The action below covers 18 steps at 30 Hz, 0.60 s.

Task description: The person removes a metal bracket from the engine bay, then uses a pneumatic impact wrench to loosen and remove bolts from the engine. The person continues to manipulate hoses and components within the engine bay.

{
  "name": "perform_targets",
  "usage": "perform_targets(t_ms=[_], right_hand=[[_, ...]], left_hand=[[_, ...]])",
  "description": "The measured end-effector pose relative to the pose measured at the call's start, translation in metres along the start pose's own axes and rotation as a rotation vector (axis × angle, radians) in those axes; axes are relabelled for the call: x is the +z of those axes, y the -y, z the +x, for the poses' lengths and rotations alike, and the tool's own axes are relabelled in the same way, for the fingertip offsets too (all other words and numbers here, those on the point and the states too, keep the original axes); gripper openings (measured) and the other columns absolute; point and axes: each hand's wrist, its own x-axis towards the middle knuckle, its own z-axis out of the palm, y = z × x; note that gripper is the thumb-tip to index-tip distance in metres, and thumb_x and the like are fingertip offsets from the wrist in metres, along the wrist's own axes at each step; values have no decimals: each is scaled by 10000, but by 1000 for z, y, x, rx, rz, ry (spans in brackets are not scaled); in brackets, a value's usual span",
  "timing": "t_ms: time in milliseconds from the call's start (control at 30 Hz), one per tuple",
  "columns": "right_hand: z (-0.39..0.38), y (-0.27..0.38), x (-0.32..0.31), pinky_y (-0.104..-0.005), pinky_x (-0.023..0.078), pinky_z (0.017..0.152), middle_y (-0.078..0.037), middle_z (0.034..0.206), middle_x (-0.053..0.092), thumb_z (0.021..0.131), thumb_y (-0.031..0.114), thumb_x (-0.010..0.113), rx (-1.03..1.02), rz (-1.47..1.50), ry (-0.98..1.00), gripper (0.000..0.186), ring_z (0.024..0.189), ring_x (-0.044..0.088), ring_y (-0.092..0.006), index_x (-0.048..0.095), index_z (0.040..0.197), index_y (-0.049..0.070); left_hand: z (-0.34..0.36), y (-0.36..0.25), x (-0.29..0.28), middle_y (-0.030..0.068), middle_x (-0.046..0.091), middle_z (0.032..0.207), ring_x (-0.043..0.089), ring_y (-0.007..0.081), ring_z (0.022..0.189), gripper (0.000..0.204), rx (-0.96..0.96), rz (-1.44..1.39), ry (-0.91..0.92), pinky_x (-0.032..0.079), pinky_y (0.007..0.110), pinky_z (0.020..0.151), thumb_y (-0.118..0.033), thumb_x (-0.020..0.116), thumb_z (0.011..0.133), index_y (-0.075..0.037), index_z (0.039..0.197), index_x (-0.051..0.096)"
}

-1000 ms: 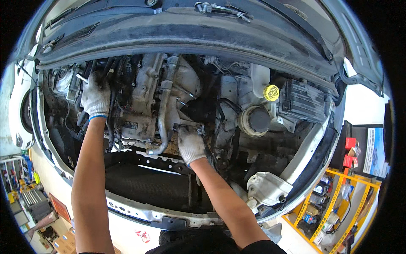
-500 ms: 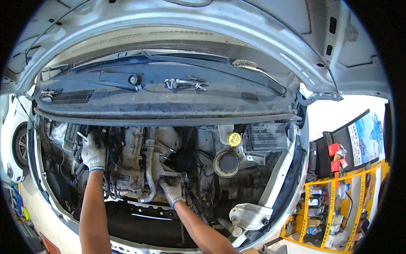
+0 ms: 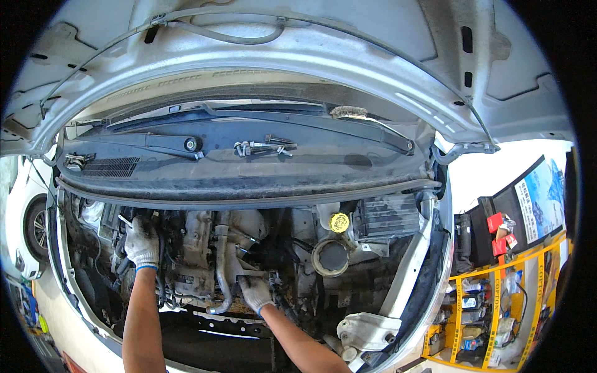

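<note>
Both hands wear knitted white cloth gloves, the left hand [image 3: 142, 244] and the right hand [image 3: 256, 292] alike — soft and grubby. The dull grey cast-metal engine block [image 3: 199, 258] looks rough and matt. The raised white-painted sheet-metal bonnet [image 3: 323, 62] is smooth with a faint sheen — and the round yellow plastic cap [image 3: 339, 222] is glossy.

We cannot tell what our gloved left hand [image 3: 142, 242] grips among the dark hoses at the far left of the engine bay. Our right hand's [image 3: 256, 292] fingertips vanish behind a bracket. The raised hood [image 3: 298, 56] runs off the top edge; the yellow shelf's [image 3: 491, 298] contents are too small to identify.
</note>
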Motion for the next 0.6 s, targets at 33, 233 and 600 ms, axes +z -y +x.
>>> perform_targets(t_ms=[33,233,600], right_hand=[[0,0,1,-487,474,1007,-243,1226,686,1026,467,511,12,6,4,514,1183,604,-440,696,1211,25],[0,1,-2,-448,495,999,-206,1196,724,1004,500,565,74,1,62,537,1158,643,-427,725,1169,16],[-3,-8,0,-446,517,957,-241,1148,720,995,464,595,28,-11,16,478,1101,667,-425,732,1164,39]], left_hand=[[0,0,-1,227,648,1071,686,445,828,335,8,2,4,563,539,669,-393,677,911,-115,1090,621],[-1,1,1,221,652,1071,693,438,808,336,-18,43,39,567,538,661,-386,666,917,-118,1115,624],[-1,0,3,216,636,1061,692,431,833,323,-9,7,41,562,545,677,-379,666,915,-117,1101,624]])
